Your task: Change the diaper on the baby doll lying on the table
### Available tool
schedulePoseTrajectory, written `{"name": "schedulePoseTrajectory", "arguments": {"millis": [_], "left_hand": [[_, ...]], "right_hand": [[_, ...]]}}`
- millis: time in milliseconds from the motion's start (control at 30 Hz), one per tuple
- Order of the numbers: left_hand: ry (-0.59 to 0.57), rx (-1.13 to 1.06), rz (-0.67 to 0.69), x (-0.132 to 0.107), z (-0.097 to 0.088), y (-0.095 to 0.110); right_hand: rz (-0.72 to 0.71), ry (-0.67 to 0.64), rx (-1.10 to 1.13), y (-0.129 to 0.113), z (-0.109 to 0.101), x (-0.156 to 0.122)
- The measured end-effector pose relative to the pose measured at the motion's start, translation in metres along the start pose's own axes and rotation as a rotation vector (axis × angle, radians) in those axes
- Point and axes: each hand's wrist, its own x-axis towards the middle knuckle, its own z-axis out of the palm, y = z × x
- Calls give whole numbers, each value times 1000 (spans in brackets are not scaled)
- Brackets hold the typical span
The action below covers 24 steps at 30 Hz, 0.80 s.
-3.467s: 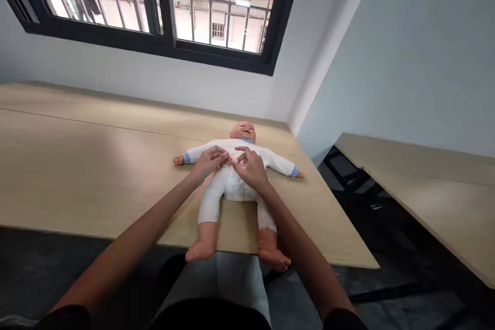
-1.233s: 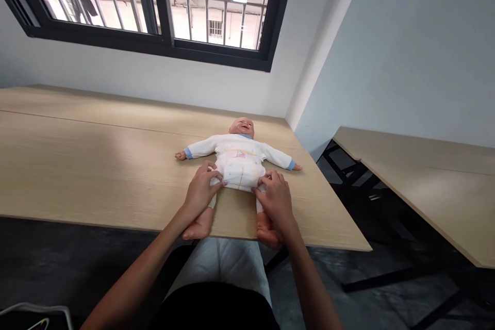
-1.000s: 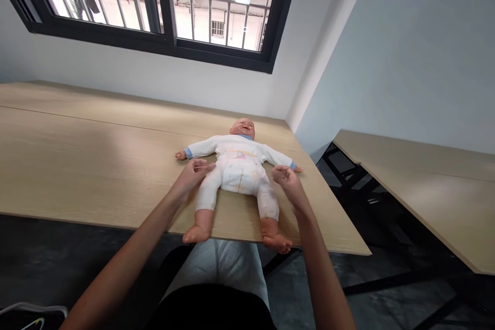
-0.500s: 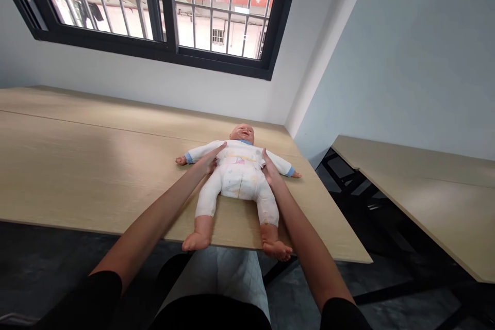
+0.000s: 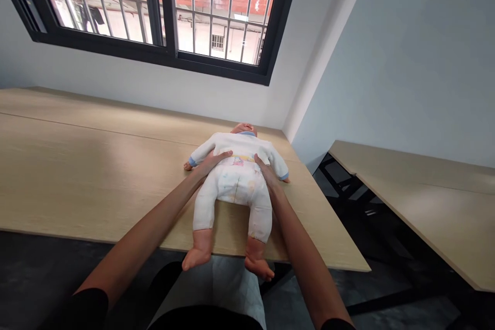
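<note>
"Where was the baby doll in the white sleepsuit (image 5: 236, 180)?"

"On its back at the near edge of the pale wooden tabletop (image 5: 85, 165), bare feet hanging past it. The left hand (image 5: 211, 162) and right hand (image 5: 266, 172) clasped its sides under the arms."

"Any advice?"

"Both hands should probably grip evenly, so the head didn't tip back."
</note>
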Motion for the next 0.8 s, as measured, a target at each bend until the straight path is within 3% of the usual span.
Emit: {"name": "schedulePoseTrajectory", "arguments": {"millis": [100,267,367,500,633,800], "left_hand": [[15,-6,21,-3,5,11],[63,-29,70,-22,13,31],[68,13,130,-46,21,46],[33,236,179,-92,36,68],[-17,452,93,-142,49,78],[-143,593,11,-190,56,61]], "right_hand": [[12,-103,91,-12,1,-8],[-205,-26,5,-28,-1,-26],[-290,31,-6,-37,-4,-48],[-249,126,23,-44,-13,-91],[-120,499,112,-29,-19,-147],[-123,588,103,12,-29,-209]]}}
